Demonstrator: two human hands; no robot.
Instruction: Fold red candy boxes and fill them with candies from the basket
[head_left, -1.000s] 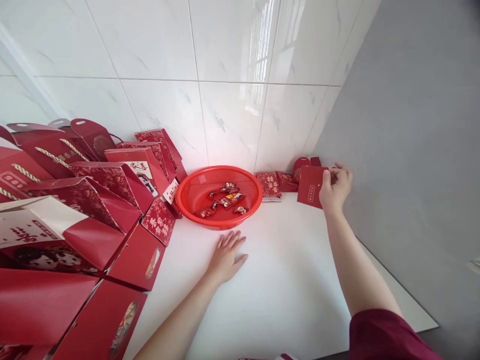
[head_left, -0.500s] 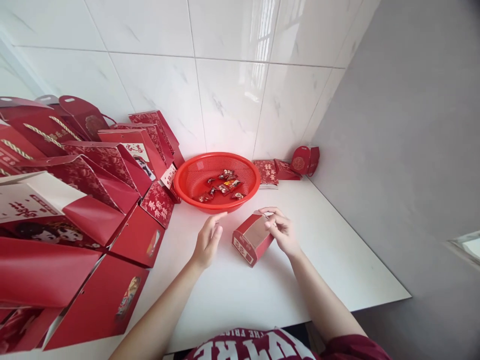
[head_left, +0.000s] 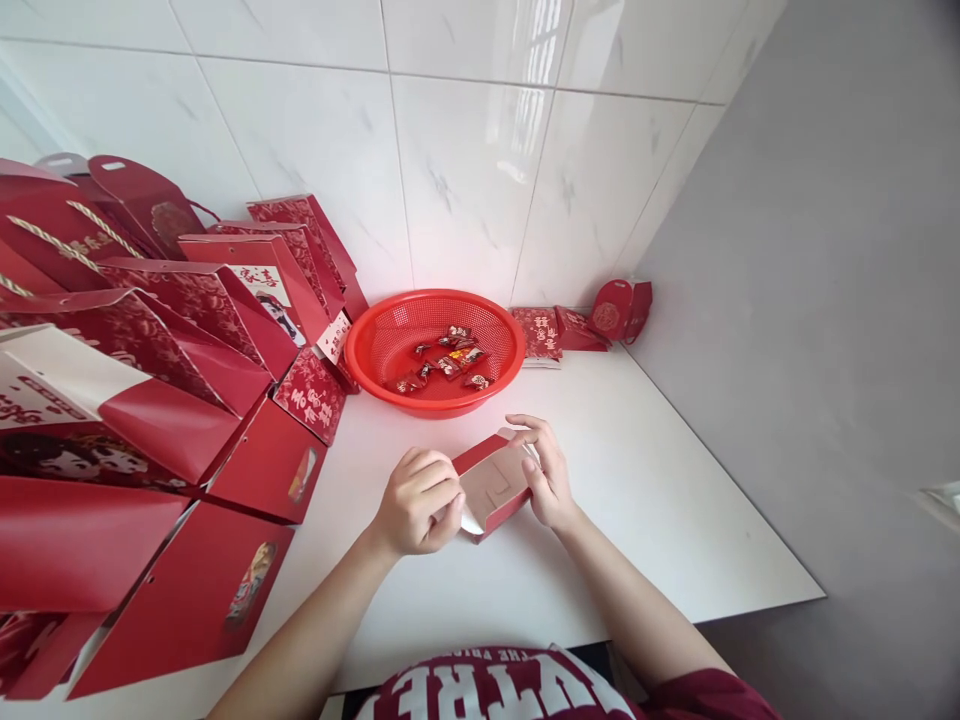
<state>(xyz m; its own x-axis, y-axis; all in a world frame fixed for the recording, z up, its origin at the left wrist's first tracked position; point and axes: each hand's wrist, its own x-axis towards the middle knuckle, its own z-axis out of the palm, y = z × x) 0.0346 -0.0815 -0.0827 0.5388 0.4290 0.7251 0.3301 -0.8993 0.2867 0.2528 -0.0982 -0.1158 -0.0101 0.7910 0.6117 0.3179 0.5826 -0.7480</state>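
Box (head_left: 499,485) gapes open near the basket (head_left: 435,408) (which holds wrapped candies (head_left: 452,364)).

Gift boxes (head_left: 259,455) stand along the left edge of the tabletop (head_left: 660,540), reaching the tiled wall (head_left: 472,190) behind. To their right, near the back edge, sits a mesh basket (head_left: 435,407) with wrapped sweets (head_left: 459,362) in it, followed by small cartons (head_left: 538,333) toward the back right corner. Before the basket, an open carton (head_left: 499,478) lies between left hand (head_left: 420,500) and right hand (head_left: 551,485).
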